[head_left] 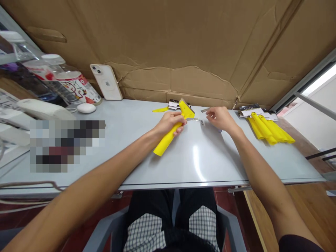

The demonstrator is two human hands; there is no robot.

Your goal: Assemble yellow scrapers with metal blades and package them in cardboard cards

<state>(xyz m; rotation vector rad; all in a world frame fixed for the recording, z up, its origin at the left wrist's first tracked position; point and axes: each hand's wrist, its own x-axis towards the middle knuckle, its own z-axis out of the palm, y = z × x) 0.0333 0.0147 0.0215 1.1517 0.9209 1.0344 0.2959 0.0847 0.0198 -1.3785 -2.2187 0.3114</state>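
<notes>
My left hand (172, 122) is wrapped round a yellow scraper-like tool (168, 140), its wide head pointing up and away and its handle toward me. Just right of its head lies a thin metal strip (192, 119) beside a small pile of screws (201, 121) on the grey table (173, 168). My right hand (219, 118) hovers right of the screws with fingers bent together; what they hold, if anything, is too small to name. Another metal strip (205, 110) lies by its fingertips. A yellow piece (160, 110) and a black-and-white card (174, 104) lie behind the left hand.
Several yellow tools (267, 129) with cards lie at the right. A white phone (107, 82) leans on the cardboard (183, 80) at the back. Bottles (78, 87), a white mouse (86, 108) and a blurred-out patch are at the left. The table's front edge runs below my forearms.
</notes>
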